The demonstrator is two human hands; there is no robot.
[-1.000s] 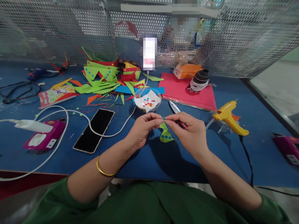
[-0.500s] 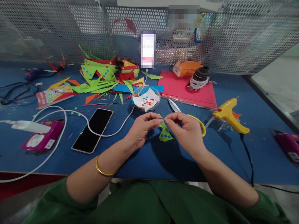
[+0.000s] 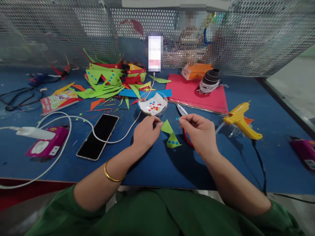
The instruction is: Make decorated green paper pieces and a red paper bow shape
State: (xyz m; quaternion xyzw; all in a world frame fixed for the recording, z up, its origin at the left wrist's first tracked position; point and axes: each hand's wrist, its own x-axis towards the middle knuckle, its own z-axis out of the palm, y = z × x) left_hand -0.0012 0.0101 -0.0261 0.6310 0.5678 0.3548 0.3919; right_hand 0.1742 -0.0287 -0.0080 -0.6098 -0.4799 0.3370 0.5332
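Note:
My right hand [image 3: 199, 131] pinches a tiny blue paper piece [image 3: 177, 119] between thumb and forefinger, raised over the table. To its left, my left hand [image 3: 147, 131] is closed, its thumb and forefinger tips brought together beside a plain green paper triangle [image 3: 167, 127]. Whether anything sits between those fingertips I cannot make out. Just below the triangle lies a green paper piece [image 3: 173, 141] with a row of blue diamonds. Scissors [image 3: 181, 109] with a red handle are partly covered by my right hand. Beyond my left hand stands a clear bowl [image 3: 165, 106] holding white paper and small coloured bits.
A black-screened phone [image 3: 98, 137], a white cable and a purple power socket [image 3: 59, 137] lie on the left. Green and red paper shapes [image 3: 104, 77] pile up behind. Red sheets [image 3: 197, 95] carry a black cylinder [image 3: 211, 78]. On the right rests a yellow glue gun [image 3: 242, 121].
My hands have moved apart from a shared pinch. The blue piece has shifted right with my right hand. My left hand has drawn slightly left, uncovering the green triangle.

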